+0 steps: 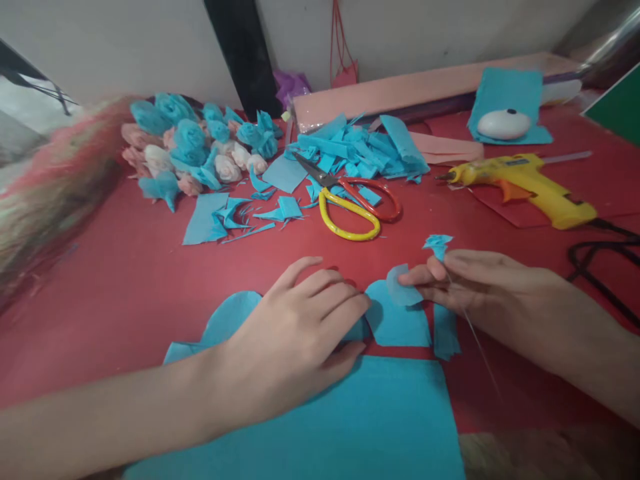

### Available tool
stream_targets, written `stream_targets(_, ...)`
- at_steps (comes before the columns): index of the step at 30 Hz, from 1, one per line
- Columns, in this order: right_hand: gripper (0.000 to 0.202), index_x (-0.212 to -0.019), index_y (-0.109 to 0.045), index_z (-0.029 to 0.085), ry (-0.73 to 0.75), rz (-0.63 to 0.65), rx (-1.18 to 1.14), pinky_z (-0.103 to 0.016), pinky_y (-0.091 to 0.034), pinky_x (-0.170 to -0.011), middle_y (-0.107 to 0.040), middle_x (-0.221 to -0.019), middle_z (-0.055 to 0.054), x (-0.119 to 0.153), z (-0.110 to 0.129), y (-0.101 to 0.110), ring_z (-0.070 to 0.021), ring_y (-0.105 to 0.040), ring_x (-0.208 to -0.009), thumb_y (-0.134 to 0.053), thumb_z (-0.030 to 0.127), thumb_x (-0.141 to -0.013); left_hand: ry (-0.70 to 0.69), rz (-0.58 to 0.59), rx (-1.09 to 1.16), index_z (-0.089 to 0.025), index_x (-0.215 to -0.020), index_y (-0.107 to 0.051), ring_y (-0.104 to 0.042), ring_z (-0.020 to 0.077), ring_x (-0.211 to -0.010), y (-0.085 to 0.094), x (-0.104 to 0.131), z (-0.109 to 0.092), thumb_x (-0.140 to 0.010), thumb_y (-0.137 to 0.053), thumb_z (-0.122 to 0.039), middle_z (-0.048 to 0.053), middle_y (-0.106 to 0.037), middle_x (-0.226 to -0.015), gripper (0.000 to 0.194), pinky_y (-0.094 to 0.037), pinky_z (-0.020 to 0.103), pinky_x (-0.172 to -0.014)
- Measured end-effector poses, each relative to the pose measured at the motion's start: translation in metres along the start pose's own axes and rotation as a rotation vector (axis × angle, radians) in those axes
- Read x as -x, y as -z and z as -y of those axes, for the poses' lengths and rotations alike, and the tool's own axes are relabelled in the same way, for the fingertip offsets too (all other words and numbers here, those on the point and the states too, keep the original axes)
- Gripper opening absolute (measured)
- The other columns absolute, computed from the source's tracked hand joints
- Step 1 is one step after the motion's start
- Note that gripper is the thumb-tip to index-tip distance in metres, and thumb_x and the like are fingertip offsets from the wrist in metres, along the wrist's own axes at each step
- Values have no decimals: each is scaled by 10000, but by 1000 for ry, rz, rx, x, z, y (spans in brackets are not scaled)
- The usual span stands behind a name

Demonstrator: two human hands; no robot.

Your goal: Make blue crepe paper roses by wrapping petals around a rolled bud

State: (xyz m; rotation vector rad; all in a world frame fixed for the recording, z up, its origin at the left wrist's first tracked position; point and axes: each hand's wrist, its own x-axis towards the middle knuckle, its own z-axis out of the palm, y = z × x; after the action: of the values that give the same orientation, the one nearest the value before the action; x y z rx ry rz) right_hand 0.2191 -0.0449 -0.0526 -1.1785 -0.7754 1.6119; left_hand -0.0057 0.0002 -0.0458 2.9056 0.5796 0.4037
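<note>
1. To handle the stem well, the right hand (493, 283) is best kept light at the neck, just below the crumpled blue paper (439, 244), so that the tip is neither crushed nor twisted loose.
2. That hand pinches the thin stem (479, 347), and its fingertips also meet a small rounded piece (403, 291), which looks thin enough to crease; a gentle hold by its edge should suit it.
3. The left hand (300, 320) is palm down with fingers loosely spread, grasping nothing visible; whether its fingertips press on the paper I cannot tell. Flat, soft pressure would steady loose pieces without wrinkling them.
4. The crumpled paper stands above the right thumb and forefinger, over the red table (150, 267): bright blue, bunched tight at the bottom, flaring into ragged folds on top.
5. The small piece looks paler, overlapping a larger round-topped blue piece (397, 327).
</note>
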Motion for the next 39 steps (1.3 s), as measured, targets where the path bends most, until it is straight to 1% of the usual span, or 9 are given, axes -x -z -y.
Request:
stream_targets(6,187,-721,-744,235,-42,24,-29,-395,-537,-880,-752,-866,-33,1,0,1,-202,-689,-871,-605,324,-808,7,7,31,-128,-1079,-569,-573,214,-1000,0,-1,0,-880,-540,-268,65,-658,-1048,245,-351,384,-992)
stream_targets(9,175,-729,-754,227,-49,70,-70,-361,-562,-821,-758,-862,-39,1,1,1,-201,-694,-849,-629,329,-798,39,32,84,-151,-1119,-530,-541,191,-1019,17,1,2,-888,-520,-253,45,-626,-1091,252,-317,354,-1016)
stream_targets(12,142,-740,-761,257,-31,136,-130,-298,-582,-770,-764,-864,2,1,-1,3,-182,-703,-841,-663,348,-787,96,34,73,-206,-956,-559,-536,152,-859,38,11,9,-885,-495,-175,-10,-632,-920,101,-341,318,-931)
stream_targets(14,107,-766,-765,280,-7,163,-138,-254,-581,-780,-767,-872,32,0,-2,5,-166,-704,-865,-688,355,-772,129,32,62,-222,-903,-551,-517,143,-817,50,24,14,-875,-462,-132,-26,-621,-847,130,-370,271,-816)
stream_targets(17,108,-763,-769,290,28,142,-104,-261,-565,-838,-770,-879,28,0,-4,7,-186,-694,-929,-699,371,-757,149,138,90,-246,-907,-540,-537,125,-809,57,45,16,-857,-466,-92,-45,-624,-848,178,-379,234,-780)
stream_targets(20,124,-726,-769,276,41,113,-81,-296,-560,-856,-774,-863,3,-1,-6,8,-210,-692,-939,-677,345,-775,166,210,53,-263,-1002,-525,-577,140,-847,52,60,11,-884,-492,-156,-31,-643,-937,163,-391,248,-782)
stream_targets(24,126,-745,-768,253,77,134,-115,-210,-565,-812,-778,-831,17,-2,-8,9,-162,-707,-887,-657,263,-804,259,212,8,-253,-1059,-506,-583,188,-887,38,65,1,-898,-509,-192,-8,-654,-975,172,-388,317,-806)
stream_targets(29,122,-729,-767,222,73,151,-128,-182,-559,-803,-779,-823,7,-4,-8,8,-145,-710,-869,-678,276,-792,297,191,78,-227,-1005,-533,-569,205,-865,26,65,0,-897,-487,-165,6,-648,-951,133,-371,345,-806)
stream_targets(39,145,-724,-762,212,54,120,-111,-242,-569,-805,-779,-838,-14,-4,-6,6,-177,-701,-903,-669,304,-787,297,207,140,-219,-851,-569,-546,187,-816,27,62,3,-863,-491,-111,-15,-629,-867,134,-340,336,-762)
